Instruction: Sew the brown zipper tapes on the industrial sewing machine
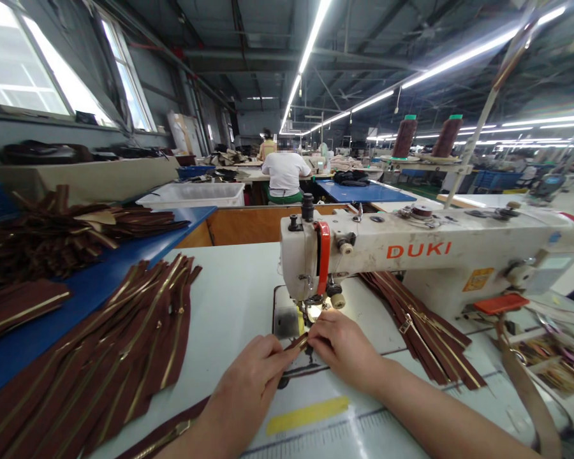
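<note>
Both hands meet just in front of the needle area of a white sewing machine (363,248). My left hand (251,376) is closed on a brown zipper strip (172,437) with gold teeth, which trails under my left forearm toward the bottom edge. Fingers of my right hand (337,344) pinch the strip's far end, beside the lit presser foot (316,312). A pile of brown zipper strips (138,338) lies on the table to the left. More zippers (425,331) lie under the machine arm, one with a silver-coloured pull.
Beyond the blue board (191,223) stands a white bin (201,193). Two brown thread cones (404,137) are behind the machine. At the right are a tray of small metal parts (545,360) and a hanging strap. A person in a white shirt (286,173) sits ahead.
</note>
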Tool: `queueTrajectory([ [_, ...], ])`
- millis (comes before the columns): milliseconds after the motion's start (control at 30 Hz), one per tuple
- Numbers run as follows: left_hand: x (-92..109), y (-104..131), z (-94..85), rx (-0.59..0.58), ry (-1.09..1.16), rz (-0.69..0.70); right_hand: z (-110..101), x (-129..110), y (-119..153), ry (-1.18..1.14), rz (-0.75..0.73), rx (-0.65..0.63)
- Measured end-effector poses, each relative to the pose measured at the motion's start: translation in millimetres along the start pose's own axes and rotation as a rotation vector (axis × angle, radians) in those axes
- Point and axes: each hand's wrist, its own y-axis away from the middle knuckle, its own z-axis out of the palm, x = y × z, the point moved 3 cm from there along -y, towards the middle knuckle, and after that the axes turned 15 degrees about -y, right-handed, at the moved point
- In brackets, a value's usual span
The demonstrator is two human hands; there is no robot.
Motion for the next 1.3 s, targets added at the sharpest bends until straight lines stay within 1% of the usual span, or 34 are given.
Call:
queueTrajectory([
  [167, 3, -1, -0.5, 0.002, -0.109, 0.029, 3, 0, -1, 0.064, 0.01, 0.009],
  [300, 7, -2, -2.3, -0.051, -0.186, 0.05, 3, 0, -1, 0.07, -0.002, 0.007],
  [467, 6, -2, 3.4, -0.11, -0.263, 0.053, 5, -1, 0, 0.109, -0.008, 0.003],
  [733, 7, -3, 4.2, -0.099, -0.26, 0.064, 4, -4, -1, 0.16, 0.016, -0.016],
  [867, 10, -4, 0.9, -0.065, -0.237, 0.066, 4, -4, 0, 0.166, 0.015, -0.009],
  [933, 12, -7, -2.4, -0.105, -0.212, 0.059, 4, -4, 0, 0.171, 0.015, -0.007],
  [1000, 14, -11, -7.9, -0.181, -0.176, 0.025, 3, -6, -1, 0.183, 0.017, -0.019],
  [1100, 20, -17, -17.0, -0.348, -0.077, -0.044, 1, -9, -3, 0.211, 0.001, -0.043],
  [1167, 25, -20, -20.9, -0.441, -0.001, -0.054, 0, -11, -5, 0.226, -0.023, -0.057],
  [1233, 31, -22, -21.9, -0.467, 0.039, -0.04, 0, -11, -5, 0.232, -0.049, -0.068],
  [1300, 35, -24, -20.1, -0.435, 0.039, -0.02, 0, -9, -6, 0.229, -0.064, -0.073],
])
